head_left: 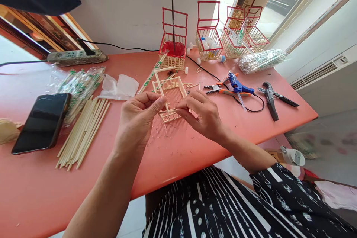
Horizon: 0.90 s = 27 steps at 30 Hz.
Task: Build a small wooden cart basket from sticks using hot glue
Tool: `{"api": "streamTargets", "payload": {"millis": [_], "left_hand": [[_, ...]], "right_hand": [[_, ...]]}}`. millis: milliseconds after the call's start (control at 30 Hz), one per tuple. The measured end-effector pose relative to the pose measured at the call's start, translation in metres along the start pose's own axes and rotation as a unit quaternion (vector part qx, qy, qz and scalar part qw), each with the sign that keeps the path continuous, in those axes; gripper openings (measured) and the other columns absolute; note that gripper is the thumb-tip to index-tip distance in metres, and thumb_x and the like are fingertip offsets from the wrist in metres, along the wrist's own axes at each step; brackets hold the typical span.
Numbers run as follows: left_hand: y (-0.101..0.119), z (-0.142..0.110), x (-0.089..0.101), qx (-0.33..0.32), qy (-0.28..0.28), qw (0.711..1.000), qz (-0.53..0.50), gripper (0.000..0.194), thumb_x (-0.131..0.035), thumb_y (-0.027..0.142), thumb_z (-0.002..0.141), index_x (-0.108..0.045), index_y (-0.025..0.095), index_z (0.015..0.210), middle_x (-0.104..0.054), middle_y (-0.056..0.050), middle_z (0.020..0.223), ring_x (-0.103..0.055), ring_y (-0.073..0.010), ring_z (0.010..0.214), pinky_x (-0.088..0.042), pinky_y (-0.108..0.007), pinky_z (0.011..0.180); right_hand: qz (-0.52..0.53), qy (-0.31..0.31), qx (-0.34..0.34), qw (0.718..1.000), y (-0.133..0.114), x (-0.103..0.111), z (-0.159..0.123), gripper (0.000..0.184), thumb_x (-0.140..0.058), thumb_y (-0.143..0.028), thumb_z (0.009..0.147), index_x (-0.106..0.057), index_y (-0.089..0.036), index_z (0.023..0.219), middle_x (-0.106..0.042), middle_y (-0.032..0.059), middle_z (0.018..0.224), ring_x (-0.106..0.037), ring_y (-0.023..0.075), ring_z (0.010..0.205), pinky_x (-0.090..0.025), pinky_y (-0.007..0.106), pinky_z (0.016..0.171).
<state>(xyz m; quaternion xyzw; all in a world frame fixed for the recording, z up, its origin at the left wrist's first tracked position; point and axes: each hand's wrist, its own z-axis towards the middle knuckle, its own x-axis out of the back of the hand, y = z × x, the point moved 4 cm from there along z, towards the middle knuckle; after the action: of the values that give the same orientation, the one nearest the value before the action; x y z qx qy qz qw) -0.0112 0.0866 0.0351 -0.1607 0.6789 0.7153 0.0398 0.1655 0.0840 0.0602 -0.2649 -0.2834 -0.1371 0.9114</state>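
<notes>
My left hand (143, 113) pinches an angled frame of pale wooden sticks (159, 81) between thumb and fingers, raised above the table. Close by on the right, my right hand (202, 113) has its thumb and fingertips pressed together at the lower end of that frame. Whatever lies in this pinch is too small or hidden to tell. Beneath both hands stands a small open basket (182, 88) built of the same pale sticks, partly covered by my fingers. Thin shavings or glue threads lie on the table around it.
Loose wooden sticks (83, 134) and a phone (41, 122) lie on the left of the pink table (178, 160). Right of my hands are a blue glue gun (238, 83), pliers (216, 88) and black-handled cutters (270, 98). Red-trimmed stick carts (208, 29) stand behind. A power strip (76, 57) sits back left.
</notes>
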Motion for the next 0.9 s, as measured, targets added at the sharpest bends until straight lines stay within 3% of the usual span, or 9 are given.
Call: {"api": "streamTargets", "payload": {"millis": [900], "left_hand": [[-0.0003, 0.0004, 0.0008, -0.005, 0.001, 1.000, 0.027, 0.031, -0.099, 0.040, 0.063, -0.076, 0.020, 0.071, -0.066, 0.001, 0.066, -0.059, -0.0107, 0.063, -0.051, -0.025, 0.064]], "right_hand": [[-0.003, -0.002, -0.005, 1.000, 0.0000, 0.0003, 0.0000, 0.027, -0.059, -0.031, 0.109, -0.061, -0.020, 0.084, -0.059, 0.0000, 0.076, -0.051, 0.0163, 0.077, -0.043, 0.032, 0.078]]}}
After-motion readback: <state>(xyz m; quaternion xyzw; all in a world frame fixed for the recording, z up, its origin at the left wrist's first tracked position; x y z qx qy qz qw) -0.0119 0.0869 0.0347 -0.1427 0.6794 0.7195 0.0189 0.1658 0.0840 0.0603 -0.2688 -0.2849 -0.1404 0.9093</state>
